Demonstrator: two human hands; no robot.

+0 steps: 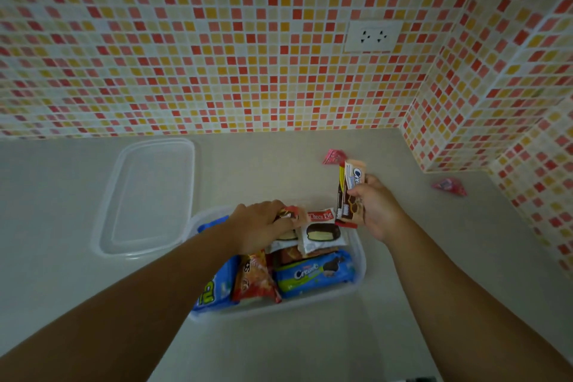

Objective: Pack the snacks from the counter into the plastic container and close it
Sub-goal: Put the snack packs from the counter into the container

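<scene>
Holding two snack bars (348, 195) upright, the right hand (376, 211) has its fingers curled around them, just beside the far right corner of the plastic container (359, 267). The left hand (263, 226) reaches into the container, fingers bent on a small red packet (290, 214) next to a pie packet (321, 231). More snacks fill the container on the counter (310, 344). The lid (148, 195) lies to the left, apart. Two pink packets (333, 156) (449, 187) remain on the counter, near the tiled wall (217, 40).
</scene>
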